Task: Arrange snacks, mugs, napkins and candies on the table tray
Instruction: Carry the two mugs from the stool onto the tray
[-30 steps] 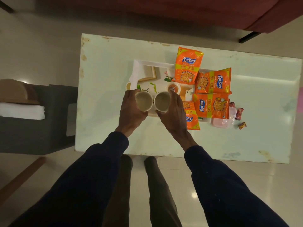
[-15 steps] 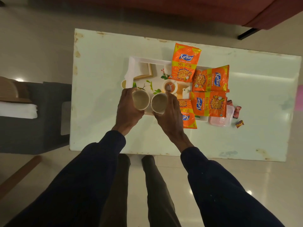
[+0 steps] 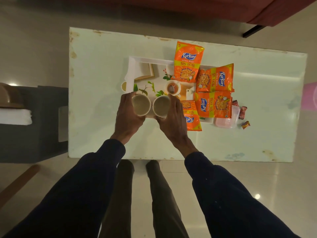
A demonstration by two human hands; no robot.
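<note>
Left mug [image 3: 141, 105] and right mug [image 3: 161, 106] at the near edge of the tray [image 3: 135, 62].
Your left hand [image 3: 127, 115] and right hand [image 3: 173, 121] each wrap 1 mug, upright, side by side, almost touching. The tray's free floor lies just ahead of both, its long axis left to right. Mugs are smooth, round, pale; 4 glossy orange packs [image 3: 187, 62] crowd its right end.

Pale scuffed table [image 3: 103, 134], white tray [image 3: 145, 59], clear lidded box [image 3: 226, 121], wrapped candies [image 3: 245, 124] beside it
</note>
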